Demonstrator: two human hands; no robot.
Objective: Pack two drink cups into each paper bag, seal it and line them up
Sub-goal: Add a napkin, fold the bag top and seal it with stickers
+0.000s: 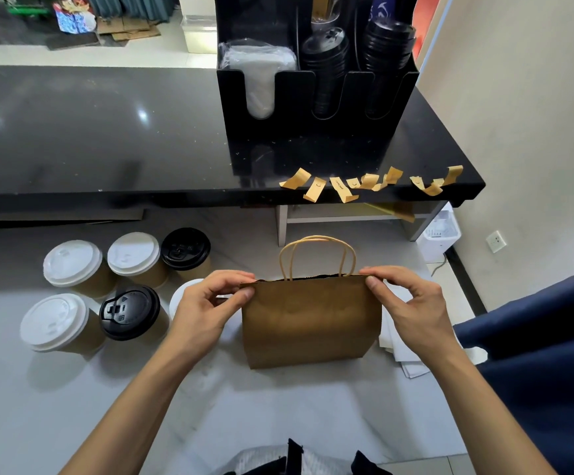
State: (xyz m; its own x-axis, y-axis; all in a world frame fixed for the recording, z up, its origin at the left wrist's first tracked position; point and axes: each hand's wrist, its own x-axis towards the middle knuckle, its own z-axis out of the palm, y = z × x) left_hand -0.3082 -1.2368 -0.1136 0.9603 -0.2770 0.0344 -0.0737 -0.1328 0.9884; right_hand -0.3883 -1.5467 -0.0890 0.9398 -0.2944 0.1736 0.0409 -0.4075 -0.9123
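Kraft paper is what both hands are dealing with: a brown paper bag (311, 323) stands upright on the pale table (73, 406), straight in front of the person, with its twisted paper handles (317, 257) arching above the mouth. The left hand (206, 306) pinches the top left corner of the bag between thumb and fingers, and the right hand (405, 299) pinches the top right corner the same way, so the mouth is drawn nearly flat and closed. Whether cups are already inside cannot be seen. The paper looks thin, light and stiff enough to stand, but it will crease where pressed and could tear if pulled hard, so the top rim near the corners is a sensible grip for folding, while the handles probably suit lifting. To the left stand lidded drink cups (131, 311), some with white lids and some with black; they are likely light, slightly crushable at the wall, and best taken around the body rather than by the lid, which may pop off. Brown sticker strips (342, 188) hang along the edge of the dark counter (107, 132) behind, within reach for sealing.
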